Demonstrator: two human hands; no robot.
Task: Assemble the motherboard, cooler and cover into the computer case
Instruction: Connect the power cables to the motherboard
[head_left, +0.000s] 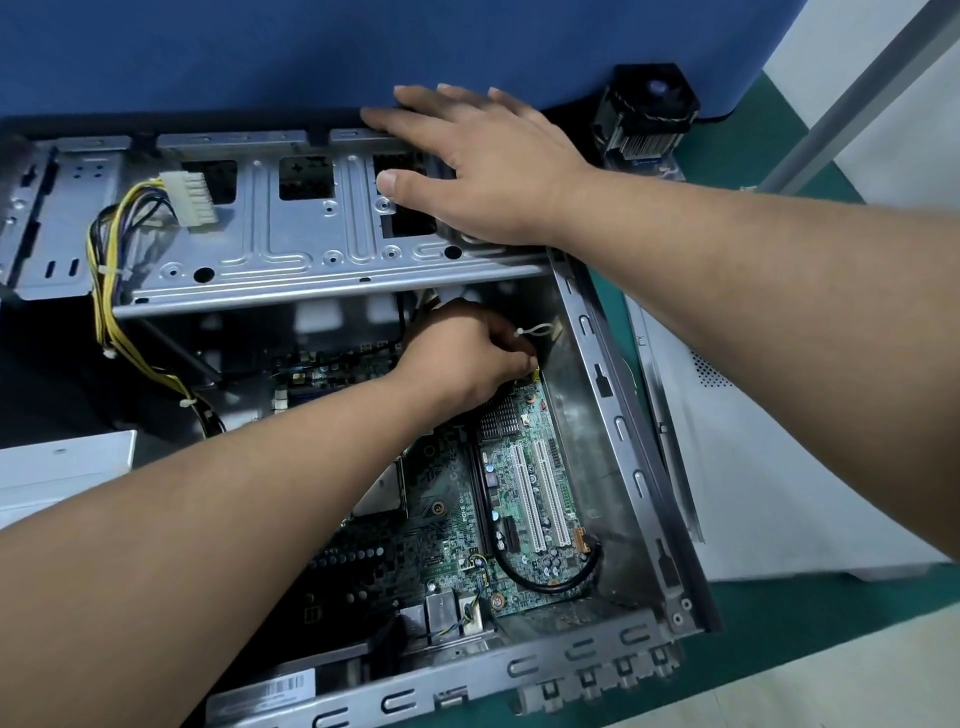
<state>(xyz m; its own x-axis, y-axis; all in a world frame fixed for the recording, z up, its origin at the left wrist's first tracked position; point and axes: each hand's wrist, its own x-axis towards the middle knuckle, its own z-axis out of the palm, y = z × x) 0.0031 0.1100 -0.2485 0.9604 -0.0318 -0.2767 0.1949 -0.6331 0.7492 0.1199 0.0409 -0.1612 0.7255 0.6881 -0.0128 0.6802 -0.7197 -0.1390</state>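
1. The computer case (618, 431) lies open on the green table (769, 613), with the motherboard (524, 499) flat on its floor towards the right side

2. The left hand (467, 353) reaches deep under the drive cage (291, 244), fingers curled at the far corner of the board near a small yellow part; whether that grip actually pinches a plug or a wire I cannot tell, since the knuckles hide it

3. The right hand (478, 166) lies spread and flat on the far right end of the drive cage, fingers straight, pressing rather than grasping

4. The cooler (647, 117) stands outside the case at the far right, and a pale panel (769, 467), probably the cover, lies to the right of the case; both seem not yet fitted

5. Risks: the stamped steel edges are thin and could cut a wrist; a plug pushed in blind could bend pins; the loose yellow-and-black cable bundle (111, 291) with its white plug (195, 197) could snag or get trapped

6. Materials: dull grey ribbed sheet metal, a green board with two long white slots (540, 499), a finned black block (500, 423), and a curved black cable (550, 579)
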